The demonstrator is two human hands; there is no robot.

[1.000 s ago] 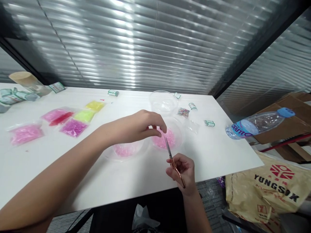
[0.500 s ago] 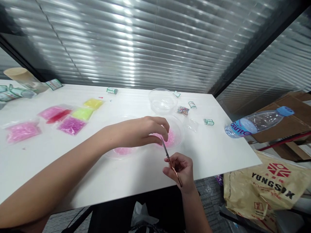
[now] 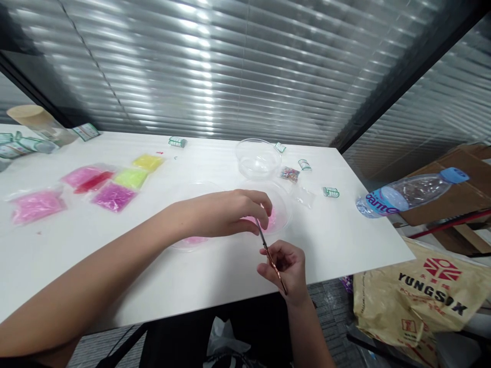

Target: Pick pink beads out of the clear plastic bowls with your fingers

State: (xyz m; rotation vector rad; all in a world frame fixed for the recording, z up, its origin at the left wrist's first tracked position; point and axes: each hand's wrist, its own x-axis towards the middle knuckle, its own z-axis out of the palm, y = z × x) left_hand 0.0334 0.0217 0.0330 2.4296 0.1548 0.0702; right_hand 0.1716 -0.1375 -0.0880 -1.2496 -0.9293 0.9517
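Observation:
My right hand (image 3: pixel 286 263) grips slim scissors (image 3: pixel 273 263), seen edge-on, with copper-coloured handles and dark silver blades. The blade tips reach up to my left hand (image 3: pixel 230 212), whose thumb and fingers are bent together around them. Anything pinched there is too small to make out. Behind and below the left hand, a clear bowl (image 3: pixel 286 204) holds pink bits (image 3: pixel 272 220). Partly covered by the left wrist is a second clear bowl (image 3: pixel 199 248), also with pink bits in it.
Bags of pink (image 3: pixel 38 205), purple (image 3: pixel 114 197), green (image 3: pixel 131 178) and yellow beads (image 3: pixel 148 162) lie left. A third clear bowl (image 3: pixel 258 158), a multicoloured packet (image 3: pixel 290 174) and a clear bag (image 3: pixel 304 196) are behind. A bottle (image 3: pixel 414 191) lies near the right edge.
My left hand has shifted slightly right and down, its fingers closer around the blade tips. The right hand and scissors stay nearly still.

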